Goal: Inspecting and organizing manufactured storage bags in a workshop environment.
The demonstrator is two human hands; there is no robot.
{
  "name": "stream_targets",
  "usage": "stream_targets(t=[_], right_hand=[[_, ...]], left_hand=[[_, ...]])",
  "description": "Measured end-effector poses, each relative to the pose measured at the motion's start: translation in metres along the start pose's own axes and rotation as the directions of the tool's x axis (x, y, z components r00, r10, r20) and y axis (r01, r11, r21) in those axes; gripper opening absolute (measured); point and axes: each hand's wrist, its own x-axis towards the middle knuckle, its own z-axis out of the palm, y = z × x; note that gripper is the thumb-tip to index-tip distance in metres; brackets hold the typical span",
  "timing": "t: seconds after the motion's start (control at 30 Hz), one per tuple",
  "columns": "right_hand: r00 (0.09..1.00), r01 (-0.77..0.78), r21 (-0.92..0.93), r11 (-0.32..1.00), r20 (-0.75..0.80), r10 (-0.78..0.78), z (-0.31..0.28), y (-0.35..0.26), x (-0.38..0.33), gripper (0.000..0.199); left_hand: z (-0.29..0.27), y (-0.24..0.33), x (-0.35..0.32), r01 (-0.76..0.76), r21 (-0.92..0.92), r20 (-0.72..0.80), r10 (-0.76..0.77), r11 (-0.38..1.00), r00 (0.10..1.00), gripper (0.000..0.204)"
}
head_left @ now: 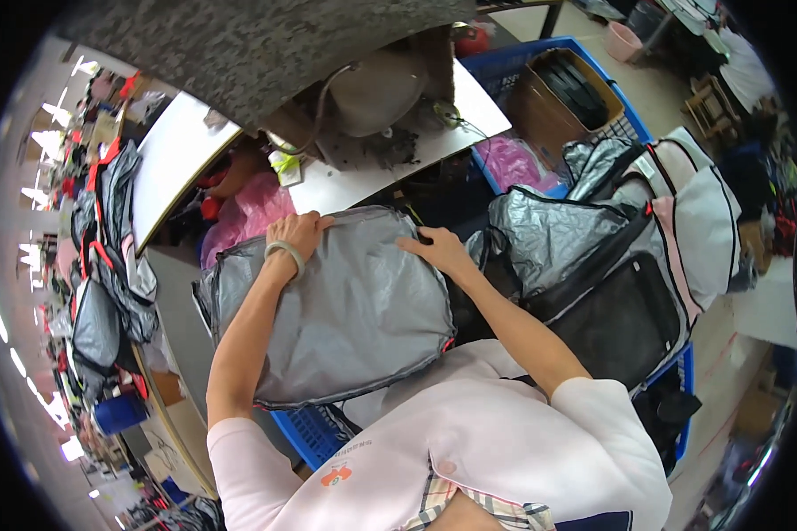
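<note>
A rectangular silver-grey bag [363, 310] with dark piped edges lies spread in front of my body, its lining-like face up. My left hand [297, 237], with a pale bangle at the wrist, grips its far edge, the thumb reaching to the right over the fabric. At the far right corner my right hand [441, 251] has hold of the edge, with some fingertips hidden in the folds. Just right of that hand lies a pile of unfinished-looking bags with crinkled silver lining [549, 239] and a black mesh panel [615, 323].
Beyond the bag stands a sewing machine [376, 93] on a white table [350, 181]. Pink plastic [250, 212] hangs under the table at left. A blue crate [633, 111] holds a cardboard box [540, 111]. Another blue basket [305, 434] sits below the bag.
</note>
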Motion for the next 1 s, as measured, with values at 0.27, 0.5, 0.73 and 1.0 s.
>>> stream_targets(t=[0.27, 0.5, 0.73, 1.0], right_hand=[[0.999, -0.015, 0.184, 0.983, 0.050, 0.006, -0.004, 0.000, 0.106, 0.030], [0.996, -0.015, 0.194, 0.981, 0.087, -0.002, -0.018, 0.021, 0.181, 0.030], [0.969, 0.113, 0.109, 0.988, 0.209, -0.134, -0.004, 0.027, 0.217, 0.026], [0.978, -0.039, 0.021, 0.999, 0.207, 0.034, 0.034, 0.071, 0.258, 0.025]], left_hand=[[-0.020, 0.003, 0.059, 0.114, 0.068, -0.021, -0.113, 0.991, 0.993, 0.044], [-0.025, 0.024, 0.115, 0.220, 0.116, 0.044, -0.226, 0.969, 0.973, 0.046], [-0.020, 0.022, 0.137, 0.273, 0.170, 0.086, -0.291, 0.947, 0.953, 0.039], [-0.005, 0.031, 0.146, 0.304, 0.186, 0.033, -0.315, 0.935, 0.949, 0.041]])
